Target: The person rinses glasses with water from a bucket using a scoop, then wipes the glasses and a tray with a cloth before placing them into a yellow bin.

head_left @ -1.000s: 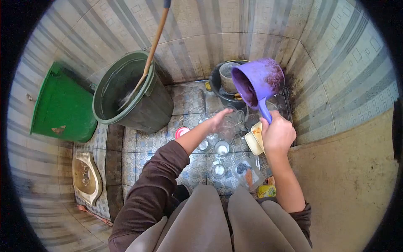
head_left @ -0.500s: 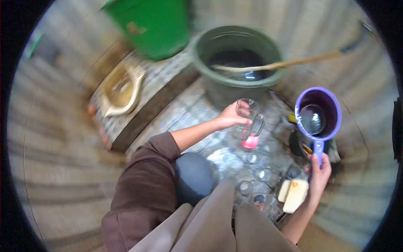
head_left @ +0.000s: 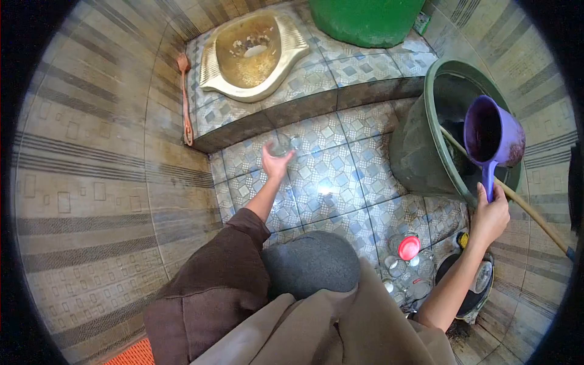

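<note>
My left hand (head_left: 277,165) is closed around a clear drinking glass (head_left: 280,146), held out low over the tiled floor near the raised step. The glass is faint against the tiles, so its details are hard to make out. In my right hand (head_left: 491,216) is the handle of a purple water dipper (head_left: 511,137). The dipper is tilted, its dark inside facing left, and it is over the rim of the large grey-green water bucket (head_left: 409,146). Several glasses (head_left: 395,266) stand on the floor at lower right, with a pink-red round item (head_left: 409,247) among them.
A squat toilet (head_left: 213,76) is set in the raised tiled step (head_left: 328,88), with a brown long-handled brush (head_left: 185,97) beside it. A green bucket (head_left: 368,21) stands at the back. A wooden stick (head_left: 535,216) leans in the water bucket. A black basin (head_left: 447,271) sits lower right.
My view has turned left. My left hand has carried the glass left, away from the other glasses towards the step. My right hand has brought the dipper up beside the water bucket and tilted it.
</note>
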Demonstrator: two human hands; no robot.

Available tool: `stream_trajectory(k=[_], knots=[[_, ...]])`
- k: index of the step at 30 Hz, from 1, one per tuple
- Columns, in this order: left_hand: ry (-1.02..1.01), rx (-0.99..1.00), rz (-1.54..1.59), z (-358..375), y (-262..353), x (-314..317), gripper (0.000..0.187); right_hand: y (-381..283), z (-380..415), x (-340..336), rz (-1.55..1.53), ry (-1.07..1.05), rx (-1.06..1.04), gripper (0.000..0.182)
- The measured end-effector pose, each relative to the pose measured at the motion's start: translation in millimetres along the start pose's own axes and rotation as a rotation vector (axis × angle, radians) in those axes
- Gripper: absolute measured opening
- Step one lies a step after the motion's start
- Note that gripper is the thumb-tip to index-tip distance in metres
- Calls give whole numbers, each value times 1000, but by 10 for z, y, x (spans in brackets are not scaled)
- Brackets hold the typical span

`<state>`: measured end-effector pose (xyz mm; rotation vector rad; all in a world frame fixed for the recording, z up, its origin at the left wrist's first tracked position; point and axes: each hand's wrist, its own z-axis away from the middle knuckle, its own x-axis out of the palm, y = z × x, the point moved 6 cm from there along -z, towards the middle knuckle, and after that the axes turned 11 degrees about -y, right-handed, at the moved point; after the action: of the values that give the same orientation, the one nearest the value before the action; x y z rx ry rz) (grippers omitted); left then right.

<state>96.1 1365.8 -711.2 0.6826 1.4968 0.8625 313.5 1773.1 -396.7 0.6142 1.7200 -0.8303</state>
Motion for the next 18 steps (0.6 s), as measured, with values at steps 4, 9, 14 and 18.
stream_trajectory(k=[4, 9, 14, 18], knots=[[70, -67, -10, -23, -284, -15, 74, -215, -45, 123, 138, -23, 72, 27], [138, -51, -60, -68, -400, -16, 73, -234, -180, 267, 214, -85, 98, 30], [106, -94, 22, -74, -380, -17, 76, -240, -282, 332, 182, -210, 46, 29], [64, -50, 31, -102, -432, 9, 76, 147, -445, 421, -165, -194, 75, 28]])
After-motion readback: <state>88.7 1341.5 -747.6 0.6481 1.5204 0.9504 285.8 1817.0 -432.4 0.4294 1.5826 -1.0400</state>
